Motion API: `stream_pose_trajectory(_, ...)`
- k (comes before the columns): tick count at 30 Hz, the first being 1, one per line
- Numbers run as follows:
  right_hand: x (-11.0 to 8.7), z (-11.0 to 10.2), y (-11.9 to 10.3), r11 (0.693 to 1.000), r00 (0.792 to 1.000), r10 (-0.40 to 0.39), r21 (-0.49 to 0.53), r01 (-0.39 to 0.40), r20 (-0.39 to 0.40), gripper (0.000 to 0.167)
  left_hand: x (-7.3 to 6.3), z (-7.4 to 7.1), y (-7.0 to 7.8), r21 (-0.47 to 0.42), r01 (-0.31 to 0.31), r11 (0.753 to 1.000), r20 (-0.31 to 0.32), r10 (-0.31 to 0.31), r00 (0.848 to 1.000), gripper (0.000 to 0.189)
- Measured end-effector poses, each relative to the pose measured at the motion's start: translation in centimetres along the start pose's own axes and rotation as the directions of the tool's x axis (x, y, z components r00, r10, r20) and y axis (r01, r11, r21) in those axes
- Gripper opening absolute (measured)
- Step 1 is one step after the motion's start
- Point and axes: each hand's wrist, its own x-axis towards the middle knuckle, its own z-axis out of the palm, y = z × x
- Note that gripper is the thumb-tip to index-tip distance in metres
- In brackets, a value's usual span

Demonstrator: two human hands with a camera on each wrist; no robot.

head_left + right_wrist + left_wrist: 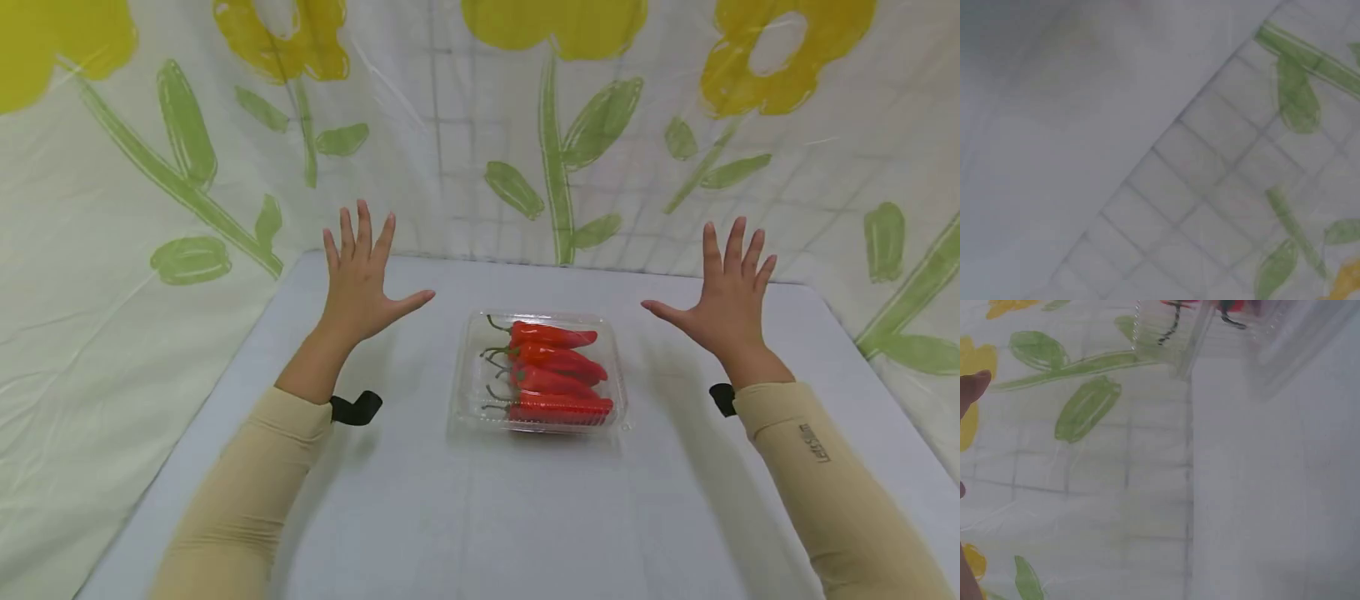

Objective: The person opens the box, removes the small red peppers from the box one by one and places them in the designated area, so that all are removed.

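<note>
A clear plastic box [467, 392] with its lid down sits on the table, and several red chili peppers [555, 362] with green stems lie stacked in it. To the left of the box, my left hand [358, 287] is held up over the table with fingers spread and nothing in it. My right hand [729, 304] is raised the same way on the right side, thumb pointing toward the box. Part of the clear box [1194, 337] shows at the top of the left wrist view, beside a few left fingertips [974, 384]. The right wrist view shows no hand.
The table [540, 517] has a pale cover. Behind and beside it hangs a whitish sheet [405, 167] painted with yellow flowers and green leaves, meeting the table's far edge. A black strap piece [358, 408] sticks out at the left wrist, another [722, 400] at the right.
</note>
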Motion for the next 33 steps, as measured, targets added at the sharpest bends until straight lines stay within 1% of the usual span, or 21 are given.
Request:
stream_pose_trajectory(3,-0.9,0.1,-0.3,0.997,1.000,0.027,0.072,-0.026,-0.003,0.120,-1.2,-0.4,0.6,-0.109,0.068,0.992,0.067,-0.061,0.996,0.100)
stream_pose_trajectory(5,-1.6,0.1,-0.6,0.991,0.998,0.055,0.121,-0.056,0.009,0.119,-2.1,-0.6,0.9,-0.189,0.111,0.976,0.119,-0.090,0.989,0.094)
stream_pose_trajectory(6,-2.0,0.1,-0.7,0.986,0.997,0.071,0.151,-0.073,0.019,0.119,-2.5,-0.7,1.1,-0.232,0.135,0.963,0.146,-0.103,0.984,0.092)
stream_pose_trajectory(8,-2.9,0.1,-1.1,0.968,0.993,0.103,0.226,-0.113,0.054,0.118,-3.5,-0.7,1.4,-0.327,0.186,0.927,0.194,-0.127,0.973,0.088)
stream_pose_trajectory(11,-4.5,-0.3,-1.6,0.924,0.981,0.151,0.334,-0.185,0.125,0.115,-4.9,-0.5,2.0,-0.443,0.265,0.856,0.257,-0.162,0.953,0.084)
stream_pose_trajectory(12,-5.1,-0.4,-1.8,0.905,0.975,0.166,0.370,-0.211,0.150,0.114,-5.4,-0.4,2.3,-0.479,0.293,0.828,0.276,-0.174,0.945,0.082)
stream_pose_trajectory(14,-6.1,-0.6,-2.1,0.868,0.957,0.200,0.415,-0.271,0.209,0.110,-6.3,-0.1,2.9,-0.538,0.326,0.778,0.299,-0.185,0.936,0.080)
stream_pose_trajectory(15,-6.5,-0.7,-2.3,0.851,0.947,0.216,0.429,-0.302,0.238,0.108,-6.7,0.3,3.3,-0.569,0.341,0.748,0.309,-0.189,0.932,0.078)
stream_pose_trajectory(16,-7.0,-0.7,-2.4,0.832,0.938,0.228,0.448,-0.327,0.260,0.105,-7.1,0.8,3.6,-0.608,0.349,0.713,0.310,-0.190,0.931,0.076)
stream_pose_trajectory(17,-7.4,-0.6,-2.5,0.813,0.931,0.236,0.468,-0.346,0.278,0.102,-7.6,1.3,4.0,-0.650,0.356,0.672,0.311,-0.192,0.931,0.074)
stream_pose_trajectory(18,-7.9,-0.5,-2.6,0.793,0.925,0.240,0.490,-0.362,0.295,0.099,-8.0,1.8,4.4,-0.692,0.366,0.623,0.317,-0.193,0.929,0.072)
stream_pose_trajectory(19,-8.3,-0.3,-2.8,0.770,0.919,0.241,0.516,-0.376,0.311,0.097,-8.4,2.4,4.8,-0.732,0.373,0.571,0.321,-0.193,0.927,0.071)
stream_pose_trajectory(21,-9.1,0.3,-3.3,0.725,0.913,0.236,0.565,-0.393,0.332,0.091,-9.0,3.4,5.5,-0.793,0.395,0.464,0.340,-0.201,0.919,0.068)
stream_pose_trajectory(22,-9.4,0.7,-3.6,0.705,0.912,0.230,0.589,-0.396,0.338,0.089,-9.3,3.7,5.8,-0.813,0.407,0.417,0.350,-0.207,0.913,0.067)
stream_pose_trajectory(24,-10.1,1.2,-4.2,0.662,0.906,0.228,0.625,-0.414,0.358,0.084,-9.7,4.0,6.4,-0.832,0.435,0.345,0.375,-0.228,0.898,0.066)
stream_pose_trajectory(27,-11.1,1.8,-4.9,0.583,0.891,0.244,0.677,-0.450,0.382,0.072,-10.4,4.3,6.9,-0.844,0.467,0.262,0.395,-0.285,0.873,0.062)
stream_pose_trajectory(30,-11.9,2.1,-5.5,0.468,0.877,0.269,0.742,-0.481,0.399,0.065,-11.0,4.7,7.3,-0.858,0.481,0.182,0.405,-0.338,0.850,0.059)
stream_pose_trajectory(31,-12.1,2.3,-5.7,0.433,0.870,0.279,0.756,-0.492,0.406,0.065,-11.2,4.8,7.4,-0.860,0.485,0.160,0.412,-0.346,0.843,0.059)
stream_pose_trajectory(32,-12.3,2.4,-5.9,0.400,0.866,0.286,0.770,-0.497,0.410,0.064,-11.4,5.0,7.5,-0.862,0.486,0.144,0.416,-0.349,0.840,0.059)
stream_pose_trajectory(33,-12.5,2.6,-6.1,0.371,0.863,0.294,0.783,-0.499,0.411,0.063,-11.6,5.2,7.6,-0.863,0.486,0.138,0.417,-0.346,0.840,0.059)
